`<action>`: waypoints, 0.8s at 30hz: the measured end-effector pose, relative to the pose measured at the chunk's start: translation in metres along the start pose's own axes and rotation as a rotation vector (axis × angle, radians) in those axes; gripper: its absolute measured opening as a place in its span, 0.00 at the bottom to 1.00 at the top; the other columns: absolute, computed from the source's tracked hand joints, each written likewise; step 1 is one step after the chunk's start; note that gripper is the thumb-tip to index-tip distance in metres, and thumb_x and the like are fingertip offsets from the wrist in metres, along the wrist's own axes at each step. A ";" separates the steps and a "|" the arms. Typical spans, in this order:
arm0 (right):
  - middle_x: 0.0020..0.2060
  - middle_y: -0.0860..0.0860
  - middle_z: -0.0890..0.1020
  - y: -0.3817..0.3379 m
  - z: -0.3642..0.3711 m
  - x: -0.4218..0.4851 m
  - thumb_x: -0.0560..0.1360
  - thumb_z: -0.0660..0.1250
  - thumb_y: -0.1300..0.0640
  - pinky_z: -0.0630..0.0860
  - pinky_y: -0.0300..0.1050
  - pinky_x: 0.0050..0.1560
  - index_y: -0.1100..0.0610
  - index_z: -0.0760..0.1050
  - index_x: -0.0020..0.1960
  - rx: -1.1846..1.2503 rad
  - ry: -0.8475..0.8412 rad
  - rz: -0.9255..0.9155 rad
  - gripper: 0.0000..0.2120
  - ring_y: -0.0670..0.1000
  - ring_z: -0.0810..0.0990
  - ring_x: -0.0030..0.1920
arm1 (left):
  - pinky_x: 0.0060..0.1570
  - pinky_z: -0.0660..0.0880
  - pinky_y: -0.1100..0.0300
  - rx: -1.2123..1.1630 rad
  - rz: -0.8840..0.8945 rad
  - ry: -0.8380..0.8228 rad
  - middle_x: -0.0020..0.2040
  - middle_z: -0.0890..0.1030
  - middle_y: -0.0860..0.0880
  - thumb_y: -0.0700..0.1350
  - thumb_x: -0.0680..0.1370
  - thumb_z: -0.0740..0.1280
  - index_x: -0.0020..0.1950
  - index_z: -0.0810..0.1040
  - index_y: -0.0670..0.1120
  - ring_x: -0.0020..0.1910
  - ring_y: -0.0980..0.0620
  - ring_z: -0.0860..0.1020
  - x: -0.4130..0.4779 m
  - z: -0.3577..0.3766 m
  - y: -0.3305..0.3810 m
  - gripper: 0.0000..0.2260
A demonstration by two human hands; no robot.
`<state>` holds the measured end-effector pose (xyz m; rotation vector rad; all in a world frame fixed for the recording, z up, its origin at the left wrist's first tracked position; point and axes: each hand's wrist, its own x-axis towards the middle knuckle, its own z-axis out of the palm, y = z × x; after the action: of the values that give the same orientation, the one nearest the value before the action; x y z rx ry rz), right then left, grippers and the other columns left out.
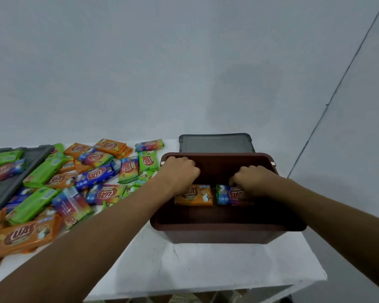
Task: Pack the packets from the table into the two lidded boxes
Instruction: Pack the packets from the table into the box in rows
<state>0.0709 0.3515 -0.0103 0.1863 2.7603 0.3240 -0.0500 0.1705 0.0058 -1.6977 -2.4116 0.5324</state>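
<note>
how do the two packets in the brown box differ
The orange foil packet lies left in the brown plastic box, below the left hand; the blue-and-red foil packet lies right, gripped by the right hand. The orange one's face shows mostly; the other's is partly covered. Both lie flat, with the same logo.

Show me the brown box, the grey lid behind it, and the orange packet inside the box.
brown box (228,226): head view, on its near rim.
grey lid (216,145): head view, on its flat middle.
orange packet (197,196): head view, on its printed front.
</note>
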 end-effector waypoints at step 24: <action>0.53 0.43 0.80 -0.011 -0.023 0.001 0.74 0.69 0.47 0.79 0.46 0.51 0.46 0.75 0.60 0.378 0.206 -0.156 0.15 0.42 0.78 0.51 | 0.60 0.70 0.57 -0.647 0.073 0.235 0.61 0.78 0.49 0.48 0.80 0.64 0.59 0.79 0.46 0.60 0.51 0.74 -0.046 0.022 -0.054 0.11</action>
<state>0.0603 0.3361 0.0074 0.0313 2.9931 -0.2355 -0.0888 0.1071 0.0087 -1.9273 -2.4986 -0.4795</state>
